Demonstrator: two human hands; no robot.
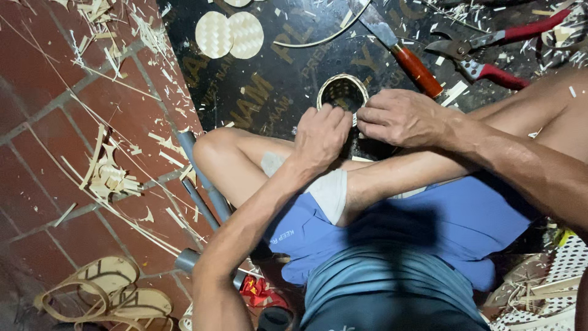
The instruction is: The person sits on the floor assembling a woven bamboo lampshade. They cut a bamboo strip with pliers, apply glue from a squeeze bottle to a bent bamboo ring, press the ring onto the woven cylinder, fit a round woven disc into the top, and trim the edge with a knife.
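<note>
Sitting on the floor with one knee drawn up, the person works a small woven bamboo cylinder (pixel 342 93) held just beyond the knee, over a black printed board (pixel 269 92); the left hand (pixel 321 135) is curled closed on the near rim of the cylinder, fingers pinched tight at its edge, and the right hand (pixel 401 116) grips the rim from the other side, its fingers bent close together as if pressing a strip into place, though what lies under the fingertips is hidden. The cylinder's wall looks already woven and its mouth stands open and round; the work now seems to be on the rim, and whether a base is fitted cannot be told from this view. Two flat woven discs (pixel 229 35) lie side by side farther up the board, apart from the cylinder and not yet joined to anything; a thin bent bamboo strip (pixel 318 38) curves near them. A knife with a red-brown handle (pixel 407 58) rests just beside the right hand, and red-handled shears (pixel 490 55) lie beyond it. Shavings and splints (pixel 110 171) litter the red brick floor (pixel 43 122) on the person's left; coiled bamboo hoops (pixel 104 294) lie near the lower left corner.
</note>
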